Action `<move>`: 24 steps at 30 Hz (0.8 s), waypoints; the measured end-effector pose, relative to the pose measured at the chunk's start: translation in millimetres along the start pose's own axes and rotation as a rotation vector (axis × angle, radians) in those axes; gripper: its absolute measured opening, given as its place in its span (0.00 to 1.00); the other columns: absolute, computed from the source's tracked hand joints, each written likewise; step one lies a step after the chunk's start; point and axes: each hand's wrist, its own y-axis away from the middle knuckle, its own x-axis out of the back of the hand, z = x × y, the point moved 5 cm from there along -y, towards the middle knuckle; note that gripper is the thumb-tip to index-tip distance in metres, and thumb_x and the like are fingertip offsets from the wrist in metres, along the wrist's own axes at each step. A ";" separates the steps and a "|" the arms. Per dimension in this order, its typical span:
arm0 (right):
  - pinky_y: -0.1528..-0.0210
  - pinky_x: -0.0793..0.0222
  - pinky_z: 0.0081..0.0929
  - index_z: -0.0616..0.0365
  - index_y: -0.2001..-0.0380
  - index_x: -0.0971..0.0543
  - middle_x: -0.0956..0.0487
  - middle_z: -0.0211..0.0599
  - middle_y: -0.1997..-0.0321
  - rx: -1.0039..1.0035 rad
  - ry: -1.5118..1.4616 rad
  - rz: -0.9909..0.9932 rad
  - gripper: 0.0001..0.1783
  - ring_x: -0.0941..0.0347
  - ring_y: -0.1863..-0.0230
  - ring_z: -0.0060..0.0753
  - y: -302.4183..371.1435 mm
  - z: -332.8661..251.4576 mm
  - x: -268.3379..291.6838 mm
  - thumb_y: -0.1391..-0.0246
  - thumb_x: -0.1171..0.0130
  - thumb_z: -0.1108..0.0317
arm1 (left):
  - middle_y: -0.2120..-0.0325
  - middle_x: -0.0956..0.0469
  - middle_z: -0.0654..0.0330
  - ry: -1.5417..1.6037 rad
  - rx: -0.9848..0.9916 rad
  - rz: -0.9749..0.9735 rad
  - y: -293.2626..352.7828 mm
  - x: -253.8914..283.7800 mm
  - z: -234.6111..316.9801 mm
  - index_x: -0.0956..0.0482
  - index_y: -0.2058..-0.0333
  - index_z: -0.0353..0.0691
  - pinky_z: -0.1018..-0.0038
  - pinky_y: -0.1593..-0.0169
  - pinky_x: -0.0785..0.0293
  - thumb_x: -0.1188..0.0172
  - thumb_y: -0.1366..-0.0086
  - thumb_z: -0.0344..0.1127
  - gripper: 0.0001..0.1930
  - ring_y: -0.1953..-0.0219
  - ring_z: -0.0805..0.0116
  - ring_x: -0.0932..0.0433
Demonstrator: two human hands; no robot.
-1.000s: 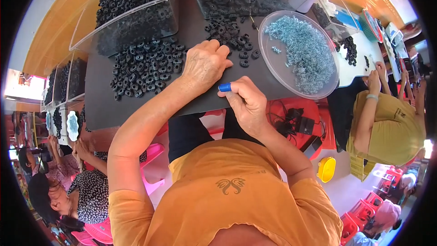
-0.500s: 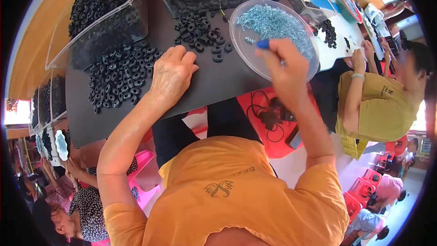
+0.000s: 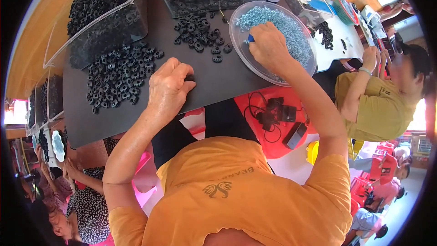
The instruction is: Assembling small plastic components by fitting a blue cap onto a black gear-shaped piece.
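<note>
Springs [image 3: 291, 34], small, coiled, bluish-silver: lay heaped loose in a round, shallow, translucent tray [image 3: 240, 46]. Black parts [image 3: 116, 78], small, notched, oblong: lay spread in two loose clusters left of the tray.

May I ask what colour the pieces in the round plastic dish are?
Pale blue pieces; head view.

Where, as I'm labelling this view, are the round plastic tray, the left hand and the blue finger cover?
Round plastic tray [image 3: 241, 48]: head view, bare left base.
Left hand [image 3: 168, 83]: head view, back of hand.
Blue finger cover [image 3: 251, 38]: head view, exposed side.
</note>
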 end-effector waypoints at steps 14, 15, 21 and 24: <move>0.73 0.39 0.16 0.60 0.71 0.22 0.25 0.25 0.76 -0.441 -1.059 -0.192 0.07 0.34 0.76 0.15 16.1 18.7 12.4 0.54 0.39 0.69 | 0.79 0.27 0.57 0.220 -0.045 0.133 -29.7 -3.1 31.1 0.24 0.73 0.36 0.72 0.73 0.32 0.39 0.51 0.24 0.05 0.78 0.62 0.27; 0.73 0.39 0.16 0.60 0.71 0.22 0.25 0.25 0.76 -0.440 -1.061 -0.193 0.07 0.34 0.76 0.15 16.1 16.0 15.5 0.54 0.39 0.69 | 0.79 0.28 0.57 0.260 -0.009 0.119 -34.3 -4.6 31.6 0.24 0.73 0.36 0.72 0.73 0.32 0.39 0.50 0.25 0.05 0.78 0.63 0.27; 0.72 0.39 0.14 0.62 0.70 0.21 0.22 0.30 0.76 -0.509 -1.340 -0.199 0.08 0.32 0.75 0.16 11.2 -14.6 28.4 0.52 0.39 0.69 | 0.77 0.26 0.59 0.342 -0.006 0.171 -44.6 -6.6 25.7 0.23 0.71 0.34 0.76 0.74 0.33 0.40 0.47 0.26 0.04 0.79 0.70 0.27; 0.77 0.40 0.12 0.61 0.75 0.21 0.22 0.29 0.77 -0.476 -1.410 -0.187 0.06 0.34 0.78 0.13 5.9 -40.9 27.5 0.53 0.39 0.68 | 0.77 0.25 0.62 0.724 0.363 0.033 -35.3 -10.8 7.6 0.22 0.68 0.33 0.80 0.73 0.33 0.41 0.45 0.26 0.05 0.76 0.78 0.29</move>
